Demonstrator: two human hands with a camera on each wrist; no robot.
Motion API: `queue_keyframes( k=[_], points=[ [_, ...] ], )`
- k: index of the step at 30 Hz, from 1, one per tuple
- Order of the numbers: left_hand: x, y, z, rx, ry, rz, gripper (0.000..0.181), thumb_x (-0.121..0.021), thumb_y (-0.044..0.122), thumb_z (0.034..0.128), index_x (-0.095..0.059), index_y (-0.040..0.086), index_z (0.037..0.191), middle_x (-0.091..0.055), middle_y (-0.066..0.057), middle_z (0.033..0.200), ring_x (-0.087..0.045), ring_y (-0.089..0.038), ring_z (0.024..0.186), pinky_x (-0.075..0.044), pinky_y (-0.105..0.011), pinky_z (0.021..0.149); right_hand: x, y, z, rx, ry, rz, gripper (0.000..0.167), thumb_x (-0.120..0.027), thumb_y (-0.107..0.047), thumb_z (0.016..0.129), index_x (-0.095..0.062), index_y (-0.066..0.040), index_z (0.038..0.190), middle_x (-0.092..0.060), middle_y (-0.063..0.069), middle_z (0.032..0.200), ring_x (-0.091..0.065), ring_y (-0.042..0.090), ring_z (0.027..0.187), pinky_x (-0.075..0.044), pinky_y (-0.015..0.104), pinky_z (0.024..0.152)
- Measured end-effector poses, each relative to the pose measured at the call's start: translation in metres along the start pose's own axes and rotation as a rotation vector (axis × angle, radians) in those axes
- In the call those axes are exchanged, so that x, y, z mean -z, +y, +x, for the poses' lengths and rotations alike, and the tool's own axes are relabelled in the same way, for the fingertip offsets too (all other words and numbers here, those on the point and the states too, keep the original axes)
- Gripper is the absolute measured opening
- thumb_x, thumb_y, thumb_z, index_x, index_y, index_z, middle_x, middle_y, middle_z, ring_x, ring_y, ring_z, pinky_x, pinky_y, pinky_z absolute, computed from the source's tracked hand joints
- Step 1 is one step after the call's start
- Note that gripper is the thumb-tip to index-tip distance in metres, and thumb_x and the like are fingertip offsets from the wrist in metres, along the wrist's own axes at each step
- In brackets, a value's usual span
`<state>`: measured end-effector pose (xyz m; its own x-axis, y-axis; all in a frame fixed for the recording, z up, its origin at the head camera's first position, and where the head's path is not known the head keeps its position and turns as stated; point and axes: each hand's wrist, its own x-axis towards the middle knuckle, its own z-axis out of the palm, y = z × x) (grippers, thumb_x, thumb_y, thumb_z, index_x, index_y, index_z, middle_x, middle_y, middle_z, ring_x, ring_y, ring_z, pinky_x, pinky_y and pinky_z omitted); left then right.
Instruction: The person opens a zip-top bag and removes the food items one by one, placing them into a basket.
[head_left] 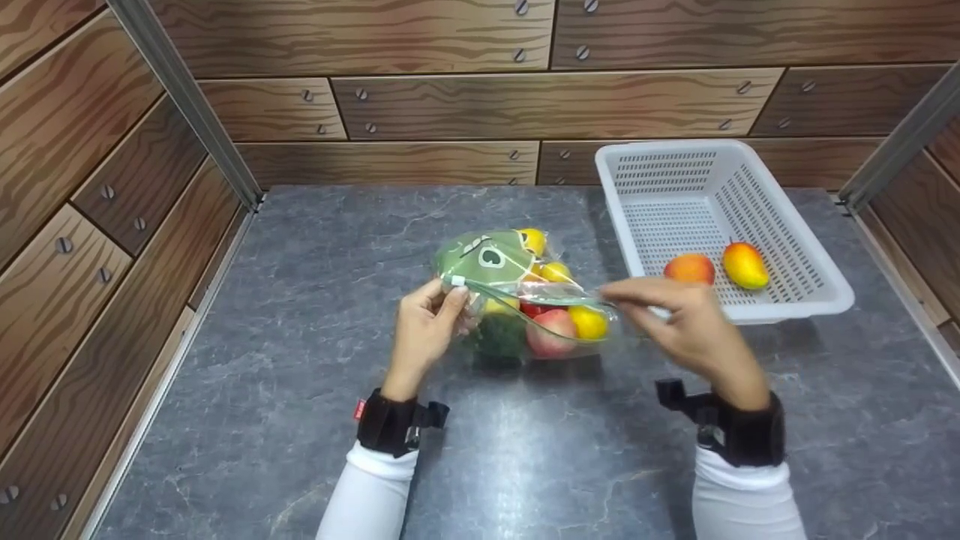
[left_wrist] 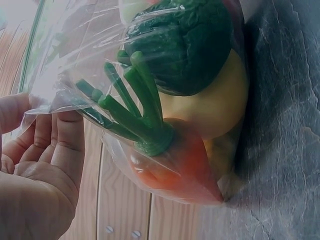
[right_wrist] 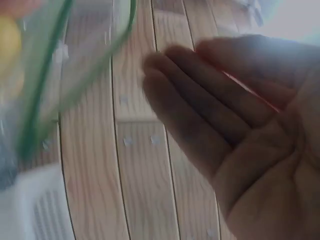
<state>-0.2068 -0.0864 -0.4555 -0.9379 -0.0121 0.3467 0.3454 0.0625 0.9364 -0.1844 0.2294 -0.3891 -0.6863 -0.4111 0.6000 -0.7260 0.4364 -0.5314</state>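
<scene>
Plainly, the left hand [head_left: 427, 326], at the bag's nine o'clock, pinches the edge of the clear bag [head_left: 480, 259] between thumb and fingers, leaving hardly any gap, just beside the white slider [head_left: 458, 280]. At four o'clock the right hand [head_left: 679, 319] is blurred from above, but the right wrist view shows its fingers nearly straight, holding nothing and apart from the green rim [right_wrist: 47, 65]. The bag lies mid-tabletop [head_left: 262, 420], its mouth gaping towards six o'clock, with a pink fruit [head_left: 551, 334], a yellow fruit [head_left: 589, 322] and a dark green vegetable [head_left: 499, 334] near the opening; the left wrist view adds a carrot [left_wrist: 175, 165]. At two o'clock the white basket [head_left: 787, 310] holds a round orange fruit [head_left: 688, 268] and a mango [head_left: 745, 265]. With only one end gripped, the far side of the rim could droop, letting the yellow fruit roll out towards five o'clock. Bulging fruit may also keep the two strips of the rim from meeting, and the carrot's stiff stalks, pressing near the left fingers, could snag or stretch the film.
</scene>
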Motion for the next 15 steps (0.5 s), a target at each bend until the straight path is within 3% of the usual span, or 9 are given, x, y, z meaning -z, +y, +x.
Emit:
queue_keyframes(
  k=[4, 10, 12, 15],
  points=[
    [0.0, 0.0, -0.001, 0.001, 0.0, -0.007, 0.021, -0.065, 0.007, 0.1027, -0.067, -0.009, 0.089, -0.07, -0.019, 0.073, -0.063, -0.014, 0.055, -0.058, -0.035, 0.05, -0.019, 0.0, 0.006, 0.072, -0.067, -0.034, 0.033, -0.072, 0.022, 0.081, -0.077, 0.002, 0.107, -0.078, 0.013, 0.106, -0.076, 0.031, 0.095, -0.051, 0.01, 0.094],
    [0.001, 0.0, 0.0, 0.005, -0.007, -0.002, 0.019, -0.065, 0.008, 0.1028, -0.069, -0.009, 0.095, -0.07, -0.02, 0.074, -0.062, -0.012, 0.055, -0.058, -0.033, 0.051, -0.03, -0.005, 0.009, 0.192, -0.023, -0.061, 0.036, -0.073, 0.023, 0.078, -0.08, -0.003, 0.101, -0.079, 0.008, 0.1, -0.077, 0.029, 0.09, -0.053, 0.014, 0.094],
    [0.001, 0.001, 0.0, 0.004, -0.006, -0.004, 0.019, -0.065, 0.007, 0.1025, -0.068, -0.01, 0.095, -0.07, -0.021, 0.075, -0.061, -0.012, 0.056, -0.057, -0.03, 0.051, -0.032, -0.007, 0.009, 0.205, -0.037, -0.064, 0.035, -0.074, 0.023, 0.079, -0.081, -0.004, 0.1, -0.08, 0.006, 0.1, -0.077, 0.028, 0.09, -0.055, 0.017, 0.092],
    [0.001, 0.001, 0.0, 0.004, -0.003, -0.002, 0.019, -0.065, 0.007, 0.1022, -0.068, -0.01, 0.094, -0.07, -0.021, 0.075, -0.062, -0.012, 0.055, -0.058, -0.035, 0.051, -0.034, -0.012, 0.008, 0.225, -0.069, -0.057, 0.036, -0.073, 0.024, 0.077, -0.08, -0.003, 0.099, -0.08, 0.007, 0.099, -0.077, 0.027, 0.089, -0.058, 0.021, 0.088]
  ],
)
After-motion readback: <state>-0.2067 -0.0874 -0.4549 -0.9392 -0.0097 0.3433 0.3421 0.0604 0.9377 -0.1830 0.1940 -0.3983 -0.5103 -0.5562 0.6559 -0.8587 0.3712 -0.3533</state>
